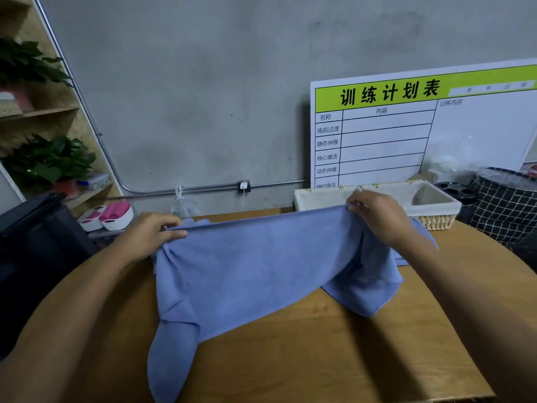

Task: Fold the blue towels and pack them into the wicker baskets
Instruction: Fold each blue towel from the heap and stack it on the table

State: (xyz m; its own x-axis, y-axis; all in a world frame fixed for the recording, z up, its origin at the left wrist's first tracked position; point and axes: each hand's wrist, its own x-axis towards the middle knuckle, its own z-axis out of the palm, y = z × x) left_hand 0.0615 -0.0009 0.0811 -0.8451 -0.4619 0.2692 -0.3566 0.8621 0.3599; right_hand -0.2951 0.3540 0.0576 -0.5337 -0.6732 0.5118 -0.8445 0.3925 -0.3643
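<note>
Both my hands pinch the top edge of the blue towel (255, 269), stretched taut between them. My left hand (151, 237) has thumb and fingers closed on the left corner; my right hand (377, 219) has fingertips clamped on the right corner. Below my fingers the towel hangs and drapes onto the wooden table (319, 359), one tail trailing toward me under my left hand, another bunched under my right wrist. Wicker basket (436, 221) with white liner sits just beyond my right fingers, at the table's far edge. Checked fabric bin (502, 210) to the right of it.
</note>
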